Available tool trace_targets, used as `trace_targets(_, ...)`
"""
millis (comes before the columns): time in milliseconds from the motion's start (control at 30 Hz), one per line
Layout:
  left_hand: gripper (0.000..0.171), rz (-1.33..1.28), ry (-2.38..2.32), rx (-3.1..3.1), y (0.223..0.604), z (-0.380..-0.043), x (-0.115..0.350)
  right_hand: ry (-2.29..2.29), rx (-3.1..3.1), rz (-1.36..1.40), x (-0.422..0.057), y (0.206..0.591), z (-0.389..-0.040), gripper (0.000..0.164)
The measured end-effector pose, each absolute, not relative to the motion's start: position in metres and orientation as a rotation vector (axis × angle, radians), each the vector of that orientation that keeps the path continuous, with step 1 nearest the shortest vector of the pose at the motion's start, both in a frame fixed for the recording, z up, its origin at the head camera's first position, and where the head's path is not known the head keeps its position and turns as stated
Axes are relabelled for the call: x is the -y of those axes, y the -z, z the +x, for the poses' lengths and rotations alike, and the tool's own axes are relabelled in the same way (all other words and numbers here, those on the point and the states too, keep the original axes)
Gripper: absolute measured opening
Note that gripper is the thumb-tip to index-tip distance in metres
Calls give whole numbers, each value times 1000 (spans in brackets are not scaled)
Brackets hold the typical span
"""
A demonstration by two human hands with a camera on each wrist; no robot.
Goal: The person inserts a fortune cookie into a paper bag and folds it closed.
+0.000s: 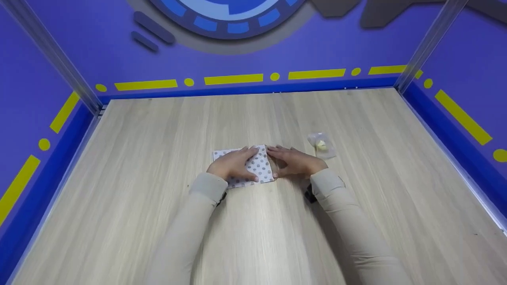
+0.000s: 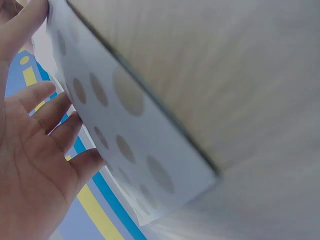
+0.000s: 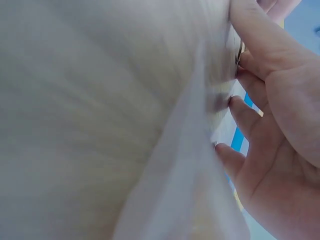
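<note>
A flat, roughly square white piece with grey-brown dots (image 1: 260, 165) lies on the table in the head view; whether it is paper, card or cloth I cannot tell. My left hand (image 1: 233, 163) rests over its left part, thumb and fingers spread across the dots. At its right edge is my right hand (image 1: 296, 163), with fingertips by the far corner and thumb by the near one. The left wrist view shows the dotted surface (image 2: 122, 142) close up beside the left palm (image 2: 35, 165). In the right wrist view, the right fingers (image 3: 245, 117) meet the tabletop or the piece's edge.
A small clear plastic bag (image 1: 317, 138) with something pale yellow inside lies just beyond the right hand. It looms blurred as a translucent film (image 3: 170, 165) in the right wrist view. Blue-purple panels (image 1: 253, 59) border the wooden table (image 1: 158, 130) at the back and sides.
</note>
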State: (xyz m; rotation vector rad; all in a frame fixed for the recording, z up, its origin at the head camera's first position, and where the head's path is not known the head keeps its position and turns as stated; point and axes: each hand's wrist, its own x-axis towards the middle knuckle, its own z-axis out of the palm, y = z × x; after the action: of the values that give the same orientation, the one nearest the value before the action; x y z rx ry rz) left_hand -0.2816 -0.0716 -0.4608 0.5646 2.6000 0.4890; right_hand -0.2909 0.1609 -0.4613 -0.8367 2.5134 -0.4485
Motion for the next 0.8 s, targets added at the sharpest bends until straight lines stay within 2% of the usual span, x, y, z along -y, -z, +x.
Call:
trace_targets(267, 94, 597, -486, -2603, 461, -282, 72, 467, -2519, -861, -162, 462, -292, 77)
trace_targets(800, 90, 565, -532, -2588, 461, -283, 74, 451, -2525, -828, -165, 465, -292, 77)
